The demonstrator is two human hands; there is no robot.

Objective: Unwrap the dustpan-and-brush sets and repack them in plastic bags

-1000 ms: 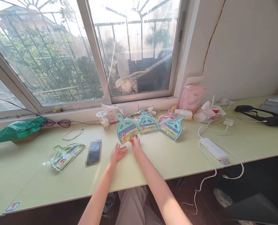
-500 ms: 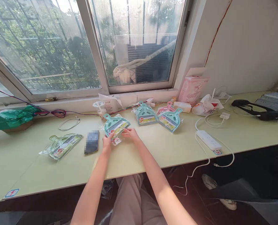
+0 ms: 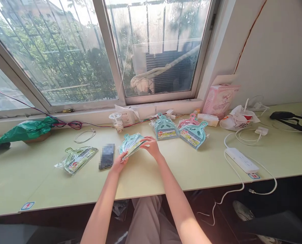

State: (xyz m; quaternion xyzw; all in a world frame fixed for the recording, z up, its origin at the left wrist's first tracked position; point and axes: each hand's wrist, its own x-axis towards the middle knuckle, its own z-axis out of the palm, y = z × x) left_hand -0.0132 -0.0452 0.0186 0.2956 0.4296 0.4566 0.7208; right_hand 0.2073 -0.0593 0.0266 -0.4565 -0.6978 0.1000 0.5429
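A light-blue dustpan-and-brush set (image 3: 131, 143) in a clear plastic wrapper is held tilted over the table in both hands. My left hand (image 3: 120, 162) is closed on its lower left corner. At the upper right edge, the fingers of my right hand (image 3: 151, 147) are bent around the wrapper's side. A green wrapped set (image 3: 81, 159) lies to the left, beyond a phone (image 3: 107, 156). On the right lie a blue wrapped set (image 3: 165, 128), another blue set (image 3: 193, 134) and a pink set (image 3: 188, 122) partly hidden behind it.
Behind my hands stands a lidded drink cup (image 3: 117, 122) by the window. A white power strip (image 3: 242, 160) with trailing cables lies right, near the table's front edge. Further back are a pink box (image 3: 221, 101) and a crumpled white bag (image 3: 239, 118). A green plastic bag (image 3: 31, 129) sits far left.
The held set has tipped flatter and is seen more edge-on. My right hand has moved up along its right edge. The whole view has shifted slightly to the left.
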